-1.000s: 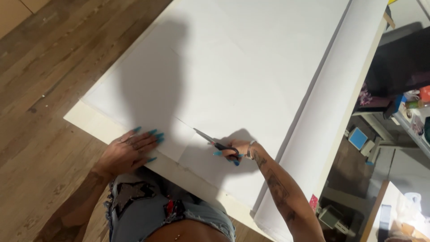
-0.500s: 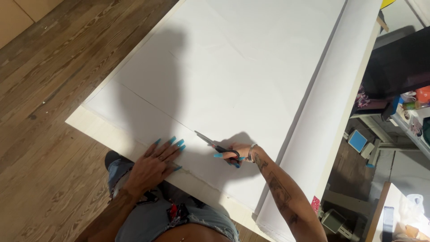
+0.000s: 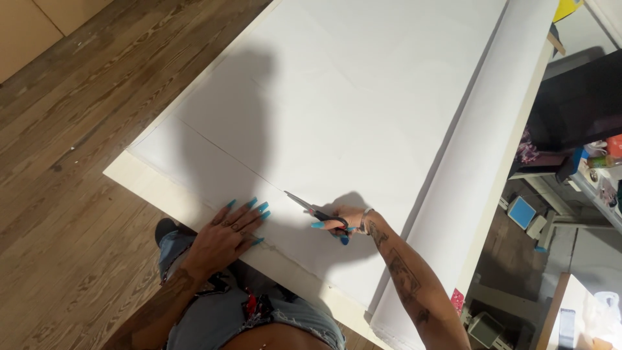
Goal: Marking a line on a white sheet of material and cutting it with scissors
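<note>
A large white sheet of paper (image 3: 363,110) covers a long table (image 3: 139,178). My right hand (image 3: 343,220) grips a pair of scissors (image 3: 308,207) whose blades point up-left, along a thin line drawn across the sheet. My left hand (image 3: 230,233) lies flat on the paper near the table's front edge, just left of the scissors, fingers spread. A cut runs through the paper from the front edge up to the blades.
A roll of the same white paper (image 3: 466,175) lies along the table's right side. Wooden floor (image 3: 71,116) spreads to the left. Shelves with small boxes and clutter (image 3: 583,175) stand at the right.
My left hand has slid to the right along the front edge, closer to the scissors. The right hand and the scissors have hardly moved.
</note>
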